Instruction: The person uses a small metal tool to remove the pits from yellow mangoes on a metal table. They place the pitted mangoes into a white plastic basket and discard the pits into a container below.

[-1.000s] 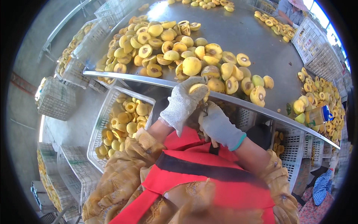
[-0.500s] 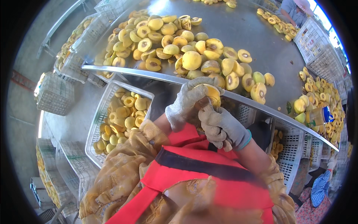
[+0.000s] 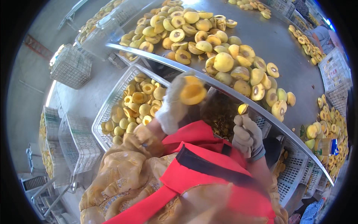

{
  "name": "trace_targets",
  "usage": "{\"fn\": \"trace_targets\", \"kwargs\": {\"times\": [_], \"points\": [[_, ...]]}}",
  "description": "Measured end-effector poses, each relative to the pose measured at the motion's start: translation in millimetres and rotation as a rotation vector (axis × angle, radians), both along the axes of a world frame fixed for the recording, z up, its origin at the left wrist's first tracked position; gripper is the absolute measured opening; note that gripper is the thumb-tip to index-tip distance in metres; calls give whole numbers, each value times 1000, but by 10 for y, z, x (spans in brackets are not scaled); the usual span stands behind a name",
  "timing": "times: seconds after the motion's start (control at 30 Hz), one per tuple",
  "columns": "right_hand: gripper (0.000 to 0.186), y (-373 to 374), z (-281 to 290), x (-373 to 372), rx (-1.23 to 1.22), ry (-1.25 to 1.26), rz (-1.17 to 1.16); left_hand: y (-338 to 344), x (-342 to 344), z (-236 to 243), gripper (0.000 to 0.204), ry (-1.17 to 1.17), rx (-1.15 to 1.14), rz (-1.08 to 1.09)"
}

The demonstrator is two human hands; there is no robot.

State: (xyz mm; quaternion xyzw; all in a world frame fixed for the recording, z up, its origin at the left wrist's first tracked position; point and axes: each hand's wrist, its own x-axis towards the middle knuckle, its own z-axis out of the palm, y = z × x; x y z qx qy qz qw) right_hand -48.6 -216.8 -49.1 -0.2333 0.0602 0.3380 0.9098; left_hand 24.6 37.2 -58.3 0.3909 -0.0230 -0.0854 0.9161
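My left hand (image 3: 172, 102), in a grey glove and blurred by motion, grips a yellow peach half (image 3: 192, 90) with a hollow in its cut face. It is just right of a white crate (image 3: 97, 125) of hollowed peach halves. My right hand (image 3: 248, 137), also gloved, is closed around a slim hand tool, mostly hidden in the fist; a stub of it shows below. A small yellow piece of peach (image 3: 242, 109) sits at the tool's upper end, above the thumb. Beyond both hands, peach halves (image 3: 223, 62), many with stones still in them, are heaped on the metal table (image 3: 294, 80).
The table's raised metal edge (image 3: 223, 91) runs between me and the heap. Dark scraps (image 3: 222, 121) lie below it, between my hands. A jar with a blue lid (image 3: 325, 146) is at the right among peaches. Stacked crates (image 3: 76, 143) stand left; another person (image 3: 323, 37) is far right.
My hands have come apart: the left moved left and toward the crate with the peach half, the right moved right with the tool. The view has shifted, and a piece of peach now shows on the tool.
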Motion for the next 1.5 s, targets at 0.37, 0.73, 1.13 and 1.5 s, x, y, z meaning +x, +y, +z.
{"fn": "trace_targets", "kwargs": {"times": [0.37,0.73,1.13,1.5], "points": [[18,-45,69,-78,-710,132,-82,1698,-292,260,49,87,1689,228],[18,189,335,-92,-967,-11,-90,148,1461,289,27,-398,2177,78],[9,536,911,268,-993,-340,-53,-318,256,542,46,-48,125,-129],[20,588,451,182,-1220,-687,-213,-556,-71,424,40,-203,2,-176]]}}
